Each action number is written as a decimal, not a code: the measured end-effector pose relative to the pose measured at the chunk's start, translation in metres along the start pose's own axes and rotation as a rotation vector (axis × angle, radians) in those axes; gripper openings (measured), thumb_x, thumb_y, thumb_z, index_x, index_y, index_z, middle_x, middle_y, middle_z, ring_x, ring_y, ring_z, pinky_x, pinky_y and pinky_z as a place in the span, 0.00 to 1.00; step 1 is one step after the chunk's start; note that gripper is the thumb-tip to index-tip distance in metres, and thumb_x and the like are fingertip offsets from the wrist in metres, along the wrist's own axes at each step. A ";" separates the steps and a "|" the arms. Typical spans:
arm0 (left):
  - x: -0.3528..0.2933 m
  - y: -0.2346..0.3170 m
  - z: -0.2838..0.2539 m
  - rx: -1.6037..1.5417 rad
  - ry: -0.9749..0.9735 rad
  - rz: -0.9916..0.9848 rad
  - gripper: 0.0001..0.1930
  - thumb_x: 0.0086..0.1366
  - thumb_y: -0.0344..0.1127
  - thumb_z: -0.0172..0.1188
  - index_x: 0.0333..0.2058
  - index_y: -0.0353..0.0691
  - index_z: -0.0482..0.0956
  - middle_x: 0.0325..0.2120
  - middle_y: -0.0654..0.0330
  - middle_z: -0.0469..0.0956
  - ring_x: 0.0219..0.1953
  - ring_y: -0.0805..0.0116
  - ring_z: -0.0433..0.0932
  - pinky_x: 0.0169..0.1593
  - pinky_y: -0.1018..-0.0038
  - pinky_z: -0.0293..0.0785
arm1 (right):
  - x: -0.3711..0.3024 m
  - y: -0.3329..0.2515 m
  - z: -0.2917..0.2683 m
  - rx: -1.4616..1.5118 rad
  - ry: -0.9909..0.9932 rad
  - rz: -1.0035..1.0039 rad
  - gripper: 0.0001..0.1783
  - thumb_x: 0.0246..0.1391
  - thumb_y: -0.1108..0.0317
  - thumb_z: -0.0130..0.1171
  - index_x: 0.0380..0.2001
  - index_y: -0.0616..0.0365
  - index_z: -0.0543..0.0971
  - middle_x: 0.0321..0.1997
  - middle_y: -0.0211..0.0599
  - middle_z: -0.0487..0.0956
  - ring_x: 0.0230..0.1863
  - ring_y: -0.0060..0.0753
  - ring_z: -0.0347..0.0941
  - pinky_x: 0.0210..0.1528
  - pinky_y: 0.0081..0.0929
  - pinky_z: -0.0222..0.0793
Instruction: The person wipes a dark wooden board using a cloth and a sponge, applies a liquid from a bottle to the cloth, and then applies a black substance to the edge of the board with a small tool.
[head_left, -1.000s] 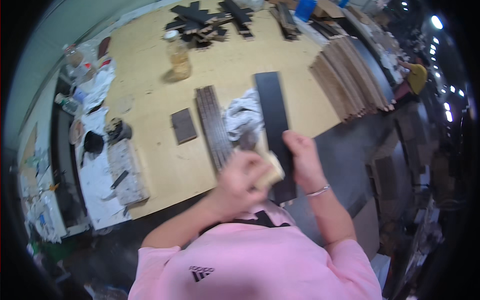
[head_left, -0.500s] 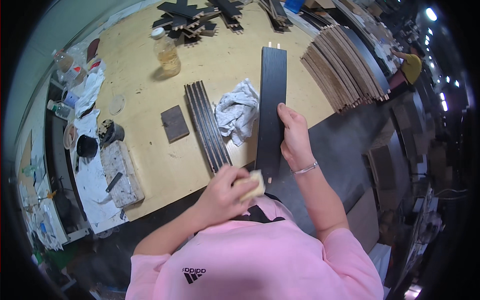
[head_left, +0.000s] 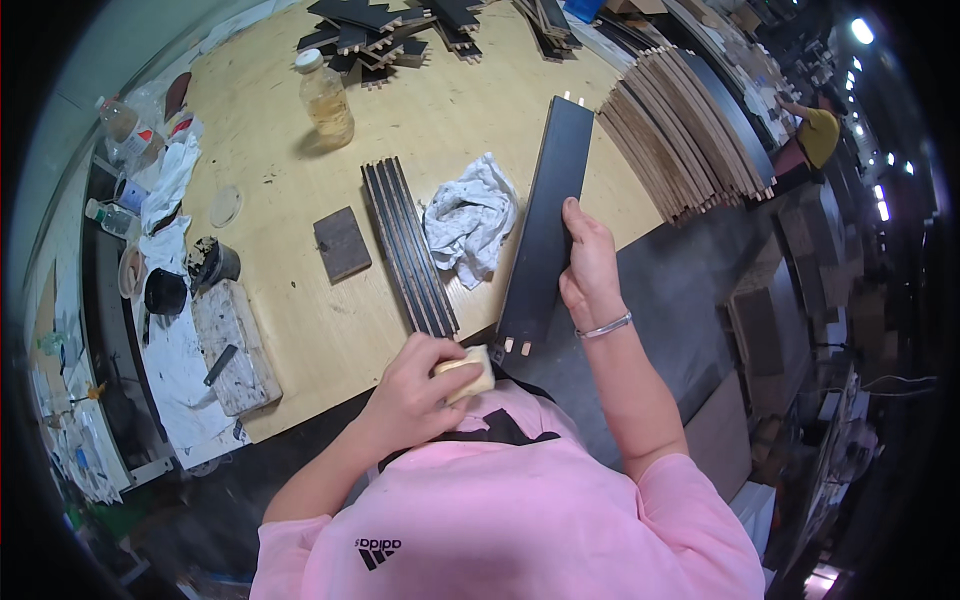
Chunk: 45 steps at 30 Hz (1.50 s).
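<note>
A black wooden board (head_left: 548,220) with pale dowel pegs at both ends is gripped along its right edge by my right hand (head_left: 592,255). The board tilts, its far end leaning right. My left hand (head_left: 415,392) is closed around a pale yellow sponge-like pad (head_left: 468,374), just left of the board's near end and apart from it. Left of the board lies a crumpled, stained white rag (head_left: 470,220). Beside the rag several dark slats (head_left: 408,245) stand on edge in a row. A small dark brown block (head_left: 342,244) rests further left.
On the wooden table (head_left: 290,350) stands a bottle of yellowish liquid (head_left: 327,100). Black boards (head_left: 365,30) are heaped at the back; a row of boards (head_left: 680,140) lines the right edge. Dark pots (head_left: 166,292) and a stained white block (head_left: 235,345) sit left. Another person (head_left: 815,135) is far right.
The board has turned so its far end swings right and its near end left, showing both near pegs. My left hand has moved slightly left with the pad.
</note>
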<state>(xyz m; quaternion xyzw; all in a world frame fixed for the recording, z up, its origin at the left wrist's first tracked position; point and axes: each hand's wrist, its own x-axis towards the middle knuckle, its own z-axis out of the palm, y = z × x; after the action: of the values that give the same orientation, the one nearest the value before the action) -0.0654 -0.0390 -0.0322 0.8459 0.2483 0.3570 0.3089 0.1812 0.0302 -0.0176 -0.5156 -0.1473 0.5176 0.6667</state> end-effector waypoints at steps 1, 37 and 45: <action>-0.007 0.003 -0.003 -0.008 0.023 -0.060 0.22 0.42 0.27 0.69 0.41 0.38 0.82 0.39 0.53 0.75 0.38 0.55 0.75 0.41 0.65 0.74 | 0.001 0.001 -0.002 0.001 0.003 0.000 0.18 0.66 0.63 0.53 0.39 0.74 0.77 0.36 0.43 0.81 0.33 0.30 0.78 0.35 0.26 0.76; 0.123 -0.117 0.063 0.538 -0.206 -0.355 0.34 0.54 0.39 0.68 0.60 0.40 0.67 0.64 0.35 0.56 0.59 0.34 0.66 0.61 0.54 0.67 | -0.024 -0.014 -0.025 0.028 -0.190 -0.092 0.10 0.64 0.68 0.50 0.45 0.62 0.68 0.33 0.41 0.78 0.29 0.35 0.81 0.29 0.27 0.79; 0.153 -0.083 0.054 -0.111 0.001 -0.338 0.26 0.48 0.14 0.48 0.46 0.36 0.80 0.47 0.47 0.74 0.48 0.51 0.77 0.52 0.65 0.74 | -0.017 -0.029 -0.063 0.037 -0.147 -0.197 0.11 0.66 0.68 0.47 0.46 0.62 0.69 0.36 0.43 0.79 0.31 0.36 0.81 0.30 0.30 0.81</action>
<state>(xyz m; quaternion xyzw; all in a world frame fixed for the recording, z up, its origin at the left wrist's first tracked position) 0.0541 0.0972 -0.0511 0.7734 0.3672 0.3137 0.4105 0.2360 -0.0160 -0.0145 -0.4471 -0.2362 0.4887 0.7110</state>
